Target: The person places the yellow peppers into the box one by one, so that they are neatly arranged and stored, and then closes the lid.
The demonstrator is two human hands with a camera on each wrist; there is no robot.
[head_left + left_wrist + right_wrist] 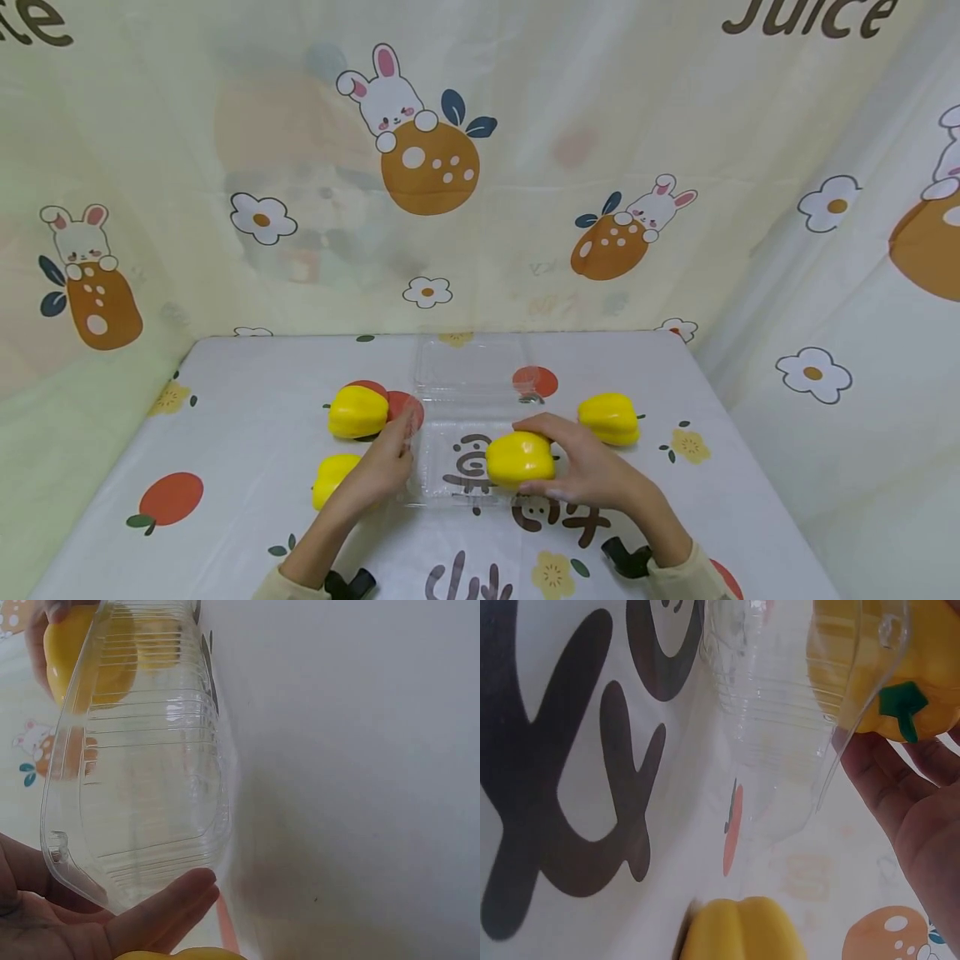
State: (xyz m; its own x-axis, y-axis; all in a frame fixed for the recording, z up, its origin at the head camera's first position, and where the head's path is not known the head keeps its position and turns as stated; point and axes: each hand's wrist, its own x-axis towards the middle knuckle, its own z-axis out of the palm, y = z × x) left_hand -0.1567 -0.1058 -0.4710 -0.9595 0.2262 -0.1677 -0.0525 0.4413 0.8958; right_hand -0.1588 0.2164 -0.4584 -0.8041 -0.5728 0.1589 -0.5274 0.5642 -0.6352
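Observation:
A clear plastic clamshell box point(435, 471) lies opened out on the table, its lid point(472, 367) folded back toward the far side. My left hand point(386, 462) touches the box's left side; in the left wrist view its fingers point(169, 904) lie fairly straight against the outer wall. Over the right part of the base, my right hand point(588, 467) grips a toy yellow bell pepper point(519, 460) between thumb and fingers. Its green stem point(904, 705) shows in the right wrist view, above the rim. Whether the pepper touches the base cannot be told.
Two more yellow peppers lie left of the box, one farther back point(358, 412) and one point(333, 479) partly behind my left forearm. Another yellow pepper point(609, 418) sits to the right, beyond my right hand. A printed cloth point(240, 433) covers the table; a curtain point(525, 250) hangs behind.

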